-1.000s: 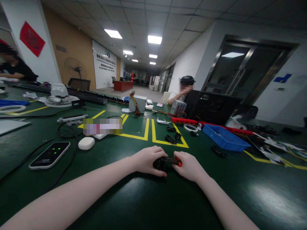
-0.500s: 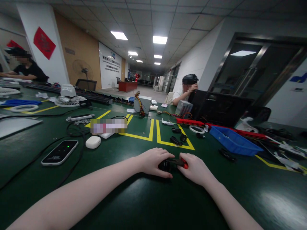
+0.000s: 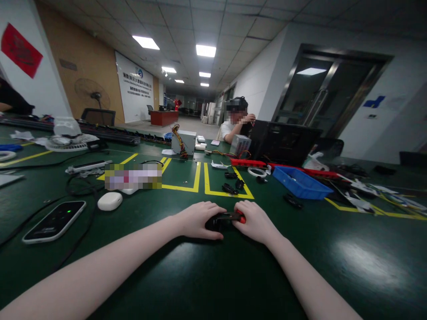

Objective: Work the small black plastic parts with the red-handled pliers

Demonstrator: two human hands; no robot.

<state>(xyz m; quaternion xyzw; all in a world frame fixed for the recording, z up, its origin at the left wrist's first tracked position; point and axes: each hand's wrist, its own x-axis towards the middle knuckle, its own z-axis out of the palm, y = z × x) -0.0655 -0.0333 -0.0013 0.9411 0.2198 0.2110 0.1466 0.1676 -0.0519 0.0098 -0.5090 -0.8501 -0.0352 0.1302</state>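
Observation:
My left hand is curled around a small black part, thumb on the near side and fingers on the far side. Much of that part is hidden by the hand and dark, so its kind is unclear. In my right hand are pliers with red handles, mostly covered by the fist. The dark jaws point left and reach the black part. Both hands are low over the green table. Beyond them several black pieces lie by a yellow tape outline.
A blue tray stands to the right, with a black piece before it. On the left are a device with a green light, a white case and black cables. Across the table a person sits behind a black computer case.
The view has swung to the right, so everything appears further left. The pliers' jaws now overlap more of the black part. Both hands keep their grips.

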